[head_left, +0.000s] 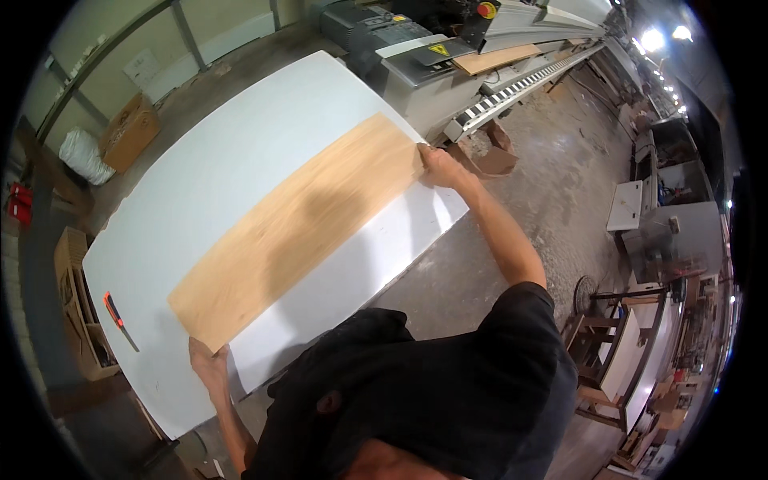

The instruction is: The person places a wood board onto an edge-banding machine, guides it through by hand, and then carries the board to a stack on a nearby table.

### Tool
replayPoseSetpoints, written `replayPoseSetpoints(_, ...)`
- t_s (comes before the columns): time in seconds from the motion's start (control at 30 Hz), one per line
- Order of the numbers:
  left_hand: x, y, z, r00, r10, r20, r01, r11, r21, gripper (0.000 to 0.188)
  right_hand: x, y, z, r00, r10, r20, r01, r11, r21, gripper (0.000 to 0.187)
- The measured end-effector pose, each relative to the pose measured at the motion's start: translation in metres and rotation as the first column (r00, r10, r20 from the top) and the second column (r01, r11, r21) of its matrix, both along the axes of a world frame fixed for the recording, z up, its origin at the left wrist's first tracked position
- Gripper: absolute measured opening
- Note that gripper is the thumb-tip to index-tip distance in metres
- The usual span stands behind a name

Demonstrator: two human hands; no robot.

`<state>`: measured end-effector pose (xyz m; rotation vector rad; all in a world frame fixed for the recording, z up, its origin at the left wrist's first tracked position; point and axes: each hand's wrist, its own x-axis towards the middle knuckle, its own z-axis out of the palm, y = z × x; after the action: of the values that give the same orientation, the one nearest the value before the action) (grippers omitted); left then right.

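A long light-brown wooden board [296, 228] lies over a white tabletop [232, 152], slanting from near left to far right. My left hand [210, 366] grips its near-left end, fingers closed at the corner. At the opposite end, my right hand [440, 166] is closed round the corner by the table's right edge. A shadow falls across the board's middle. Whether the board rests flat or is slightly lifted, I cannot tell. Left of the board, a utility knife [116, 316] with an orange and black handle lies on the tabletop.
Beyond the table stands a grey machine [416, 64] with a long rail [512, 92] running right. A cardboard box [130, 132] and a white sack [84, 156] sit at far left. A wooden crate [76, 272] stands beside the table. Wooden furniture [616, 352] is at right.
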<state>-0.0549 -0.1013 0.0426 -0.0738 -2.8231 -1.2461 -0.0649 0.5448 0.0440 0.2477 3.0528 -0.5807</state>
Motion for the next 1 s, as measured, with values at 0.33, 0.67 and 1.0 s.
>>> replayPoseSetpoints(0.33, -0.008, -0.034, 0.012, 0.939, -0.085, 0.334, 0.074, 0.996, 0.047, 0.06, -0.024, 0.027, 0.033, 0.979, -0.03, -0.202, 0.028, 0.999, -0.016, 0.054)
replayPoseSetpoints(0.67, -0.032, -0.026, 0.048, 0.97, 0.107, 0.218, -0.174, 0.934, 0.313, 0.058, -0.093, 0.072, 0.011, 0.93, 0.016, -0.368, 0.142, 0.907, 0.397, 0.065)
replayPoseSetpoints(1.0, -0.096, 0.104, 0.063, 0.958, -0.105, 0.265, -0.031, 0.885, 0.465, 0.06, -0.093, 0.05, 0.028, 0.903, 0.256, -0.346, -0.165, 0.948, 0.271, 0.062)
